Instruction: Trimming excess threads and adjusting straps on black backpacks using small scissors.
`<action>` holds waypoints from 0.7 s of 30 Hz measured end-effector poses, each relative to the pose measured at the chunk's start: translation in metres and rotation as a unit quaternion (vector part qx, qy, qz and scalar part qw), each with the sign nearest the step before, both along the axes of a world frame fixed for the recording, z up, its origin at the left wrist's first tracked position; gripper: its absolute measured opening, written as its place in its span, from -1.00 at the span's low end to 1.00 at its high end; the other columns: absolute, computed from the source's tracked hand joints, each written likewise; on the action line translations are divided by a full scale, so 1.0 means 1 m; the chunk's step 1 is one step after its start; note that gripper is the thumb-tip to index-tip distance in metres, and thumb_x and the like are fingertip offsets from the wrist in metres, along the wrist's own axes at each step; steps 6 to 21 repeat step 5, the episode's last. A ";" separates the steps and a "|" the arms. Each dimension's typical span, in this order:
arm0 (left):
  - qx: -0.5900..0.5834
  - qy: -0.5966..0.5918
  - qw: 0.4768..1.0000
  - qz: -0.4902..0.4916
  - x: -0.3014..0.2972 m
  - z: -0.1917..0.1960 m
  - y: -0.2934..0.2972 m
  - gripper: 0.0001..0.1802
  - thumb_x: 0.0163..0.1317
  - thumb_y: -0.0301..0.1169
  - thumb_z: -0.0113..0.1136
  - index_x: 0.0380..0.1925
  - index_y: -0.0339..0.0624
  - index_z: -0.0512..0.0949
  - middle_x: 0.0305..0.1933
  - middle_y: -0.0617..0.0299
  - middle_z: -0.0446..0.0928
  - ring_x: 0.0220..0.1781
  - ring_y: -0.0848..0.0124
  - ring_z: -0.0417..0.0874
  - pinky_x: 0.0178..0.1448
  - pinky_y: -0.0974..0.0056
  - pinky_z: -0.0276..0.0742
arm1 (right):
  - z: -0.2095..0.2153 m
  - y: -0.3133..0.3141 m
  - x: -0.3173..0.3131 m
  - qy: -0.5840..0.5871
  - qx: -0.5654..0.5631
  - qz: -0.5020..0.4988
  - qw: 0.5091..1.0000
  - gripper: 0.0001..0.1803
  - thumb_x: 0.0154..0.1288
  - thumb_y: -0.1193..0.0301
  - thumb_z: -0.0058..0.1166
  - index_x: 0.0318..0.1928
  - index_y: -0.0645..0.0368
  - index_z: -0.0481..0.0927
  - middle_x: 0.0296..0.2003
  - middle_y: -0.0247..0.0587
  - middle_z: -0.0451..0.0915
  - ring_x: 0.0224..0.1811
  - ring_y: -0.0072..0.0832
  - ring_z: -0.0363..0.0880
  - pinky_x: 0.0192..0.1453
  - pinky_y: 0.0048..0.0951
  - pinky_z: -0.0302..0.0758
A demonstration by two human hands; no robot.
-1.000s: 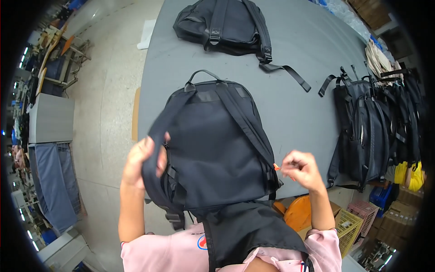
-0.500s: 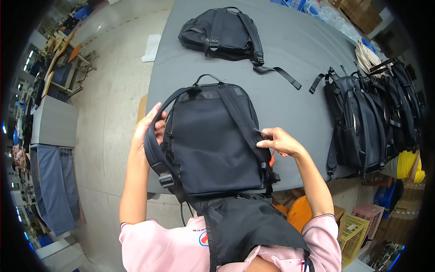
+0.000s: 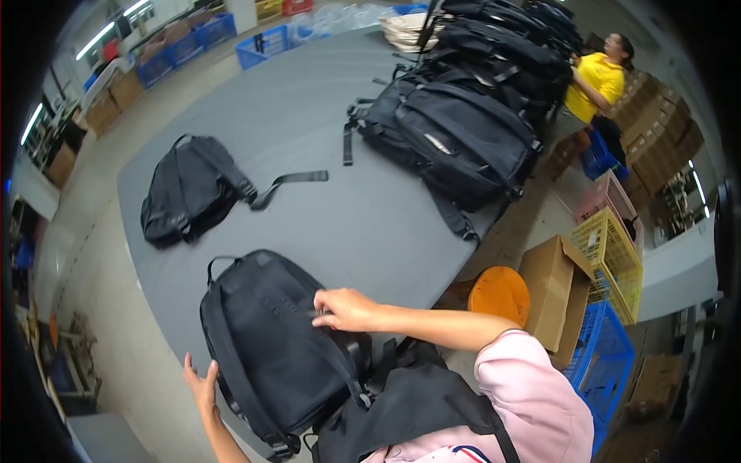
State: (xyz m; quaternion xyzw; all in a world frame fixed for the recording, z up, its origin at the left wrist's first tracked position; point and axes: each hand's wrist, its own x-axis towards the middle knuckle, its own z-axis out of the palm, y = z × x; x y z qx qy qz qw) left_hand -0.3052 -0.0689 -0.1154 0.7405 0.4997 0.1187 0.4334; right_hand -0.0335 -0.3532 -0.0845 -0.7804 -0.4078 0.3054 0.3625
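A black backpack (image 3: 278, 339) lies at the near edge of the table, straps facing up and top handle pointing away from me. Beside its left edge is my left hand (image 3: 202, 386), open, with thumb and fingers apart. My right hand (image 3: 343, 310) is closed over the upper right part of the backpack, near the right strap. A small dark pointed tool sticks out from its fingers; most of it is hidden in the hand. Farther off to the left lies a second black backpack (image 3: 189, 185), one strap trailing to the right.
Several black backpacks (image 3: 463, 139) are piled along the right side of the grey table (image 3: 309, 231). A person in yellow (image 3: 598, 81) stands beyond them. An orange round stool (image 3: 499, 297), a cardboard box (image 3: 552, 293), a yellow crate (image 3: 610, 255) and a blue crate (image 3: 602, 363) stand at the right.
The view has swung to the right, bringing the pile and the person into fuller view. My left hand has let go of the left strap. The right hand has moved off the right strap's edge.
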 end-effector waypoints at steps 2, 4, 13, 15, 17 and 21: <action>0.033 0.031 0.999 -0.022 -0.001 -0.033 0.021 -0.18 0.12 -0.19 0.25 0.33 -0.17 0.12 0.37 0.00 0.11 0.33 0.19 0.22 0.22 0.15 0.36 | 0.010 -0.003 0.023 -0.066 0.061 -0.124 0.988 -0.54 0.18 0.12 0.18 -0.10 0.24 0.45 -0.29 -0.02 0.61 -0.26 -0.14 0.62 -0.18 -0.26 0.52; -0.273 -0.040 0.960 0.048 0.014 -0.047 0.028 -0.16 0.14 -0.16 0.22 0.35 -0.16 0.07 0.42 0.01 0.04 0.41 0.18 0.14 0.25 0.17 0.32 | 0.009 0.000 0.044 -0.046 -0.076 -0.196 0.976 -0.42 0.18 0.04 0.15 0.05 0.21 0.43 -0.20 0.00 0.61 -0.22 -0.12 0.63 -0.14 -0.29 0.54; -0.268 -0.042 0.962 0.039 0.020 -0.046 0.034 -0.16 0.14 -0.16 0.22 0.35 -0.16 0.07 0.42 0.01 0.04 0.41 0.18 0.14 0.25 0.17 0.32 | -0.017 0.006 0.054 0.131 -0.074 -0.218 0.964 -0.31 0.14 -0.05 0.15 0.14 0.14 0.39 -0.14 -0.03 0.61 -0.17 -0.09 0.62 -0.07 -0.23 0.54; -0.268 -0.042 0.962 0.039 0.020 -0.046 0.034 -0.16 0.14 -0.16 0.22 0.35 -0.16 0.07 0.42 0.01 0.04 0.41 0.18 0.14 0.25 0.17 0.32 | -0.017 0.006 0.054 0.131 -0.074 -0.218 0.964 -0.31 0.14 -0.05 0.15 0.14 0.14 0.39 -0.14 -0.03 0.61 -0.17 -0.09 0.62 -0.07 -0.23 0.54; -0.268 -0.042 0.962 0.039 0.020 -0.046 0.034 -0.16 0.14 -0.16 0.22 0.35 -0.16 0.07 0.42 0.01 0.04 0.41 0.18 0.14 0.25 0.17 0.32 | -0.017 0.006 0.054 0.131 -0.074 -0.218 0.964 -0.31 0.14 -0.05 0.15 0.14 0.14 0.39 -0.14 -0.03 0.61 -0.17 -0.09 0.62 -0.07 -0.23 0.54; -0.268 -0.042 0.962 0.039 0.020 -0.046 0.034 -0.16 0.14 -0.16 0.22 0.35 -0.16 0.07 0.42 0.01 0.04 0.41 0.18 0.14 0.25 0.17 0.32 | -0.017 0.006 0.054 0.131 -0.074 -0.218 0.964 -0.31 0.14 -0.05 0.15 0.14 0.14 0.39 -0.14 -0.03 0.61 -0.17 -0.09 0.62 -0.07 -0.23 0.54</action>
